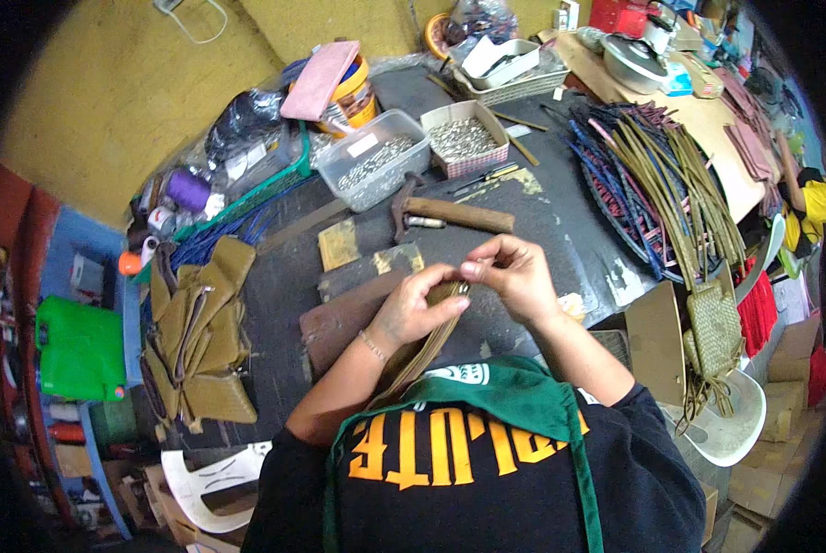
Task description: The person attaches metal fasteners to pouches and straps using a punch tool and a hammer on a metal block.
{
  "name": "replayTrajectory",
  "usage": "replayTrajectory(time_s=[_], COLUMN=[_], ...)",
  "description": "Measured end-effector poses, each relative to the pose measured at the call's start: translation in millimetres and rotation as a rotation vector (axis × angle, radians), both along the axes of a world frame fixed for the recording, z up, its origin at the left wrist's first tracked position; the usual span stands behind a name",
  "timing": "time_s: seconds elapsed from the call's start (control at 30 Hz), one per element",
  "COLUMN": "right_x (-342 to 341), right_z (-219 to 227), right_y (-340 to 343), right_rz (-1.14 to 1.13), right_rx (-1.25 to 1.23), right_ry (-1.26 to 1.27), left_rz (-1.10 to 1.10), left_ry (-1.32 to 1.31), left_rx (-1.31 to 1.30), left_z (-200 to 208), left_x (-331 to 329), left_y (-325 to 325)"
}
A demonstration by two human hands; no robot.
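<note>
Close to my body, my left hand (pixel 415 310) is closed round an olive-brown strip of material (pixel 434 337), which looks layered and runs down toward my apron. Thumb and fingers of my right hand (pixel 516 280) pinch together at the strip's upper end. A small shiny metal bit shows between the two hands; what exactly the right fingertips grip is too small to make out. Just beyond them lies a hammer (pixel 463 214) with a wooden handle. Under and beside my left forearm is a dark reddish-brown slab (pixel 339 323).
Folded olive woven pieces (pixel 212 323) are heaped at the left. Two tubs, one clear (pixel 362 192) and one checkered (pixel 463 169), hold small metal parts. A round basket at the right carries olive and blue strips (pixel 675 184). A person in yellow (pixel 809 207) is at the far right.
</note>
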State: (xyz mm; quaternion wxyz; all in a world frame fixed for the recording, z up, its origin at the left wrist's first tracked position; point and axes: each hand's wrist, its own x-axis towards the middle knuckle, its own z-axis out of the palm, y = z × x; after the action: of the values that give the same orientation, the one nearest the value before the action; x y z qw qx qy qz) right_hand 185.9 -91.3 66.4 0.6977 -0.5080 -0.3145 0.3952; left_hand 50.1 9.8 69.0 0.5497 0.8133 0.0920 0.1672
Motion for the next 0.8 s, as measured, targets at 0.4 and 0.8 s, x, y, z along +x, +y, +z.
replayTrajectory(time_s=[0.4, 0.8], right_x=[181.2, 218.3], right_z=[-16.1, -79.3], right_y=[-40.8, -104.4], right_rz=[-0.716, -0.746], right_rx=[-0.560, -1.150], right_ry=[-0.854, -1.429], left_rz=[-0.129, -0.394], left_ry=[0.059, 0.156], left_rx=[-0.243, -0.205], left_z=[22.2, 28.9], left_x=[2.7, 19.2], left_y=[-10.4, -19.9])
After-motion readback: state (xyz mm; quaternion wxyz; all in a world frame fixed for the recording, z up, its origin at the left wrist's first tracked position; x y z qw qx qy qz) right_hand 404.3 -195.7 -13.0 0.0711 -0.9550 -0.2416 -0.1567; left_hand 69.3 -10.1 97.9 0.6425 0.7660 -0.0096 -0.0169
